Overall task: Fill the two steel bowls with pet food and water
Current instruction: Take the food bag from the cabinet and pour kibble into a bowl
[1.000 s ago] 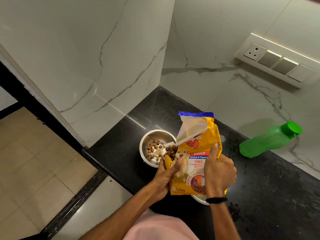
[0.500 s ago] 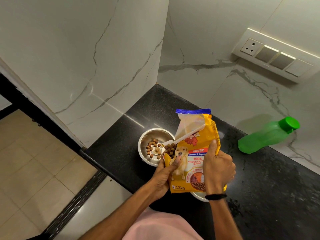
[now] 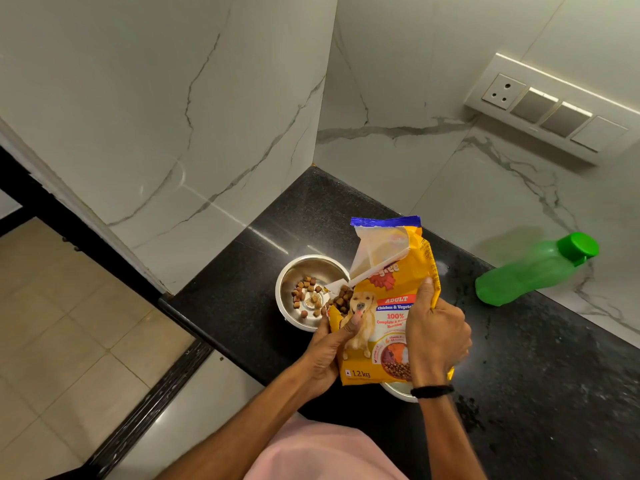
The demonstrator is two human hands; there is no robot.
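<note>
A black speckled countertop (image 3: pixel 519 393) sat in a corner of white marble-veined wall (image 3: pixel 173 116), with a beige tiled floor (image 3: pixel 62 323) below at the far left and a white switch panel (image 3: pixel 550 109) fixed to the wall at upper right. Toward the left of the counter stood a round steel bowl (image 3: pixel 313 268), shiny inside, holding a scatter of small brown kibble pieces (image 3: pixel 306 299) around its centre and not covering the bottom. The left hand (image 3: pixel 329 355) was curled around the lower left edge of a yellow pet food bag (image 3: pixel 391 317), thumb pressed on the printed dog picture. The bag was tilted toward the bowl, its torn corner mouth at the bowl's right rim with brown kibble showing in the opening; its top had a blue sealed strip and a pale inner flap folded open, and the front read "ADULT" and "1.2 kg". The right hand (image 3: pixel 436 334) was closed on the bag's right side, thumb up along the edge, a black band on the wrist. Just under the bag's bottom, a sliver of a second steel bowl (image 3: pixel 398 391) peeked out, its contents hidden. Well apart to the right, a green plastic bottle (image 3: pixel 533 271) with its green cap on leaned with its cap end against the wall.
</note>
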